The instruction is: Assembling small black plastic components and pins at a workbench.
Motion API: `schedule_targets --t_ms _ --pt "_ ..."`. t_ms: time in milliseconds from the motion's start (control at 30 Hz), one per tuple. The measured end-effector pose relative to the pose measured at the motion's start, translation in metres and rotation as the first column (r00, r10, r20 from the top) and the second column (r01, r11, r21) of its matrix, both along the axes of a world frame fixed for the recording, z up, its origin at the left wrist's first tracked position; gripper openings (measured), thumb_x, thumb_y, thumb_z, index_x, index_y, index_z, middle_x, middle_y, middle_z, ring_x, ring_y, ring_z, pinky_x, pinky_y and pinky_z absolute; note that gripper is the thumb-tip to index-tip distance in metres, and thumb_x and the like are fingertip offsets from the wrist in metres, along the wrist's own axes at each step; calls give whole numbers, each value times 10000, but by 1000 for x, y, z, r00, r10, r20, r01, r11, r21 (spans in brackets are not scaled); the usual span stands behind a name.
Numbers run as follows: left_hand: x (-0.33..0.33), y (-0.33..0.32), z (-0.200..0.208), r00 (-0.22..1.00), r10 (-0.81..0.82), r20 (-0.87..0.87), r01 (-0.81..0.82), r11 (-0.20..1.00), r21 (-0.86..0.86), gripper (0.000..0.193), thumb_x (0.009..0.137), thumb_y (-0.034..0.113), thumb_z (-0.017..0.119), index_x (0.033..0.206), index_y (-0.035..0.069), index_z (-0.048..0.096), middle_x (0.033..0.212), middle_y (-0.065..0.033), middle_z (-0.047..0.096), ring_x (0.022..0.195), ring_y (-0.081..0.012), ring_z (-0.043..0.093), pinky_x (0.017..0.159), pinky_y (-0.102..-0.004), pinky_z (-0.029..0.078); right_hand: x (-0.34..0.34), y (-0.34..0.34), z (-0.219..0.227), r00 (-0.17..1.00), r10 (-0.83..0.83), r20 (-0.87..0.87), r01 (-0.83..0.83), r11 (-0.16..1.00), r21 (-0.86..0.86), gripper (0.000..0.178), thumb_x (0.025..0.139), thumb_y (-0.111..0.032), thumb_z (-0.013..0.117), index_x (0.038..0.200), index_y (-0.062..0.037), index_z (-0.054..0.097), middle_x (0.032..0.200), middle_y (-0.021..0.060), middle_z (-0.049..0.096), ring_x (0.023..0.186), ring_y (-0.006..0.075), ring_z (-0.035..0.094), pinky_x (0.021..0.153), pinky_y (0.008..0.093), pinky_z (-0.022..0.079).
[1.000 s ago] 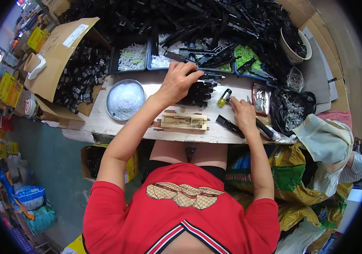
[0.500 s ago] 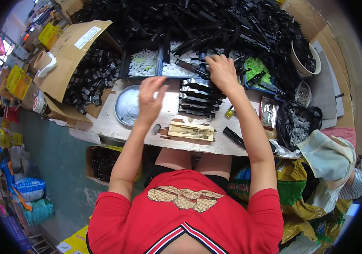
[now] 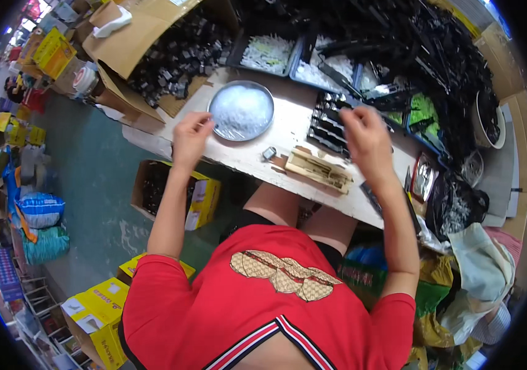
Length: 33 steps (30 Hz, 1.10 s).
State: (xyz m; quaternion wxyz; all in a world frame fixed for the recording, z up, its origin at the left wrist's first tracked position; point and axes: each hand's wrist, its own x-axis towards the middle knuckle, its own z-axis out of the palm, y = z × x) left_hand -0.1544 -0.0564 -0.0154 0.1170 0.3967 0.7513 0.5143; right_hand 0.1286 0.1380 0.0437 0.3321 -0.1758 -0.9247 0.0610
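Note:
My left hand (image 3: pixel 191 137) hovers beside the near-left rim of a round metal dish (image 3: pixel 213 98) of small clear parts. Its fingertips are pinched together; anything between them is too small to make out. Over the right side of a row of black plastic parts (image 3: pixel 327 132) is my right hand (image 3: pixel 367 139), fingers curled in and slightly blurred. Whatever it may hold is hidden. A cream-coloured fixture block (image 3: pixel 318 170) with a slot lies in front of the row. Left of the block sits a small grey metal piece (image 3: pixel 269 153).
Blue trays of white parts (image 3: pixel 266 54) and green parts (image 3: pixel 422 114) stand behind, under a big heap of black parts (image 3: pixel 393 43). A cardboard box (image 3: pixel 125 43) opens at the far left. A black bag (image 3: pixel 461 200) of clear parts lies at the right.
The view has swung, so the bench appears tilted. My right hand has come back from the trays to the black parts. My left hand's fingers have closed into a pinch near the dish.

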Motion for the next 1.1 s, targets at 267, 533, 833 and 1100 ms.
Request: schedule_targets --t_ms 267,533,833,1100 --pt "88 32 -23 836 -373 -403 290 923 -254 199 752 118 632 926 29 595 840 -141 532 734 -338 563 641 -405 459 29 -78 -59 899 -96 426 133 989 -58 416 744 -120 562 1157 -106 512 1221 44 481 1091 226 450 915 459 289" --pt "94 33 -7 800 -523 -294 368 815 -449 175 743 116 645 860 -1 588 843 -171 540 784 -354 550 682 -390 455 7 -84 -76 897 -97 431 65 994 90 425 836 -245 526 1233 -104 471 1317 -7 425 1190 155 388 989 491 165" --pt "101 37 19 680 -326 657 453 891 -26 162 780 1 613 932 -24 562 770 -75 595 605 -131 601 503 -211 495 5 -86 -78 992 -100 81 105 993 -56 340 771 -125 594 1107 -107 541 1154 13 529 1061 181 473 934 432 250" --pt "142 61 11 809 -296 508 412 902 -131 153 702 49 699 765 -28 584 684 -49 610 552 -87 562 463 -233 443 32 -81 -80 963 -255 -87 240 959 -154 252 753 -78 589 1004 -79 564 968 24 561 915 210 506 848 388 279"
